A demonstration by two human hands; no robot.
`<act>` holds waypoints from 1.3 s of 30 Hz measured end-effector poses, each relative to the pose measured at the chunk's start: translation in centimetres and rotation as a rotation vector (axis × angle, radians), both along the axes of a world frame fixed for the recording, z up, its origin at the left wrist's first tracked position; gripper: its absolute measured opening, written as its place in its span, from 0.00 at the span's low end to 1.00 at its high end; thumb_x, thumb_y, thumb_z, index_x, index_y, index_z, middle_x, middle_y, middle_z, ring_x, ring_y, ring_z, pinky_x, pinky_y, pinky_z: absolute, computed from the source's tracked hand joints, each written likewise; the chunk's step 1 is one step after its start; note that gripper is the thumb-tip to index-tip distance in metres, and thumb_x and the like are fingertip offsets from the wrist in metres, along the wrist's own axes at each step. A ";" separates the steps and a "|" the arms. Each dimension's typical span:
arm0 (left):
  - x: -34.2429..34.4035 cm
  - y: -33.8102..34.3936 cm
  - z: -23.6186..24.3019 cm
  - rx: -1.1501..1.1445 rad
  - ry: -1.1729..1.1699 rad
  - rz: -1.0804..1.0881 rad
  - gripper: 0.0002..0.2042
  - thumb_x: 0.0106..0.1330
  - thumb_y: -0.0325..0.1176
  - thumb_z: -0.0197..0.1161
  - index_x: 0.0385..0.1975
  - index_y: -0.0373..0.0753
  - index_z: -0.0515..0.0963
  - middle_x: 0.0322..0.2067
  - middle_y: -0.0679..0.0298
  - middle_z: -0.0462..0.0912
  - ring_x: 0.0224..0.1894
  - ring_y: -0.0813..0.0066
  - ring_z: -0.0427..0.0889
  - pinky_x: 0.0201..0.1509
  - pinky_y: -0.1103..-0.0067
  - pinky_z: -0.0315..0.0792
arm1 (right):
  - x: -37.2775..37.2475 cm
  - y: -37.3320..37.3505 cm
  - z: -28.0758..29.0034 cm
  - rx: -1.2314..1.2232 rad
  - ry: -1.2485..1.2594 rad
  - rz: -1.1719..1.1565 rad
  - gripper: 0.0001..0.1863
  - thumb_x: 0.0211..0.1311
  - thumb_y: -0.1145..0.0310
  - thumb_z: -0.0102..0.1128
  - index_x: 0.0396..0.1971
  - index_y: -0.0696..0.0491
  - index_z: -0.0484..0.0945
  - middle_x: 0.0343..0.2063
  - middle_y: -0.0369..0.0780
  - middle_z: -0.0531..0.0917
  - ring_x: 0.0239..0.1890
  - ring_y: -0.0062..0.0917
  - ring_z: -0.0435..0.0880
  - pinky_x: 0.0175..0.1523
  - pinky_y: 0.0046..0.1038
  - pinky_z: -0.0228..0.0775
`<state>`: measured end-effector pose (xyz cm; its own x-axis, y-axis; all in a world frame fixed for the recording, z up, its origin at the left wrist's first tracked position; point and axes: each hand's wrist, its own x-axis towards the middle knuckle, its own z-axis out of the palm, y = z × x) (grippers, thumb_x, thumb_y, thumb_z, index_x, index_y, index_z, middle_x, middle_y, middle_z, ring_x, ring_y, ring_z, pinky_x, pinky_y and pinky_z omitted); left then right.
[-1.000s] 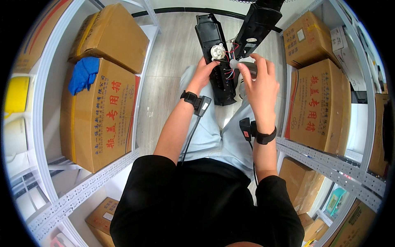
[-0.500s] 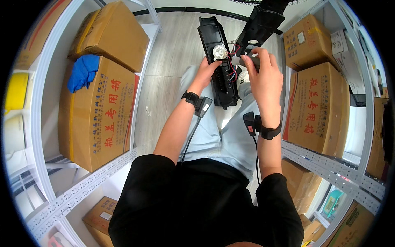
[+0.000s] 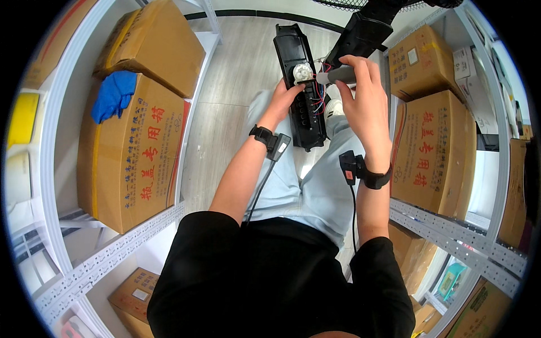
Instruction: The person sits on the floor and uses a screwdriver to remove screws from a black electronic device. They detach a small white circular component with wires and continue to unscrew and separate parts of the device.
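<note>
My left hand (image 3: pixel 280 101) is closed on the left edge of a long black plastic housing (image 3: pixel 310 130), its thumb lying across the front. Near the thumb, a round whitish, clear-fronted part (image 3: pixel 302 72) sits in the housing. Red, blue and dark wires (image 3: pixel 319 101) run along the housing's right side. In my right hand (image 3: pixel 363 96) is a grey-handled screwdriver (image 3: pixel 341 75), pinched between thumb and fingers and lying nearly sideways. Its pale end points left at the wires beside the round part; the tip's exact contact cannot be made out.
A black stand-like piece (image 3: pixel 360 34) rises behind my right hand, with black mesh (image 3: pixel 344 4) beyond. Metal shelves (image 3: pixel 135 242) stand on both sides, holding cardboard boxes (image 3: pixel 132 158). A blue cloth (image 3: pixel 114 96) hangs on a left box. Cables trail from both wristbands.
My right hand has shifted slightly right and its fingers have changed position on the screwdriver, so more of the handle shows. My left hand and the housing stay nearly in place.
</note>
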<state>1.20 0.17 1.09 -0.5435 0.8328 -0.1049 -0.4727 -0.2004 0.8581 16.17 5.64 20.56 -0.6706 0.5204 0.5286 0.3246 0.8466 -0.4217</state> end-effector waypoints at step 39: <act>0.0 0.1 -0.2 0.117 0.163 0.154 0.50 0.60 0.25 0.64 0.71 0.46 0.29 0.68 0.55 0.53 0.66 0.64 0.59 0.67 0.72 0.59 | 3.0 0.1 -2.1 -0.228 0.237 -0.108 0.20 0.47 0.78 0.69 0.41 0.55 0.73 0.40 0.41 0.75 0.41 0.32 0.79 0.47 0.30 0.72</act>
